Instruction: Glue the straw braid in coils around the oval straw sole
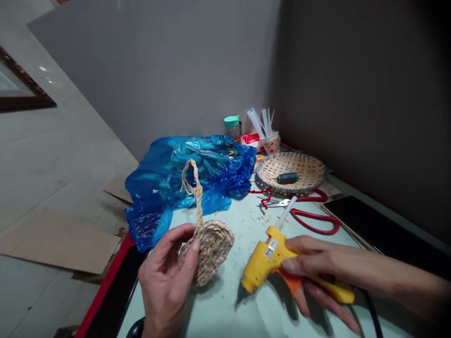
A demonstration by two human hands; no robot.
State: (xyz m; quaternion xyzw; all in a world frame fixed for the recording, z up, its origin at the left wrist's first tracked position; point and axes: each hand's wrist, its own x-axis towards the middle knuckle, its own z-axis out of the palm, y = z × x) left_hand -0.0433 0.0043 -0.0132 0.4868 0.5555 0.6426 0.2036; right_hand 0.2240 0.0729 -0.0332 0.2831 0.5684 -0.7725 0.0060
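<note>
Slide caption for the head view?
Left hand holds braided straw coil; right hand grips yellow glue gun.

Things on the table (229, 305)

The bag (183, 180) lies at the left edge, the basket (291, 171) behind the scissors (310, 211), the cup (271, 142) by the back wall.

Dim indoor light, dark vignetted right side, soft shadows on the tabletop (225, 300), tilted wide-angle view, slight blur

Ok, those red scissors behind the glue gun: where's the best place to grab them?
Take the red scissors by their looped handles, which lie flat and open toward the right, reaching over the right hand and its yellow glue gun. The blades point left toward the woven tray, so avoid that end.
</note>
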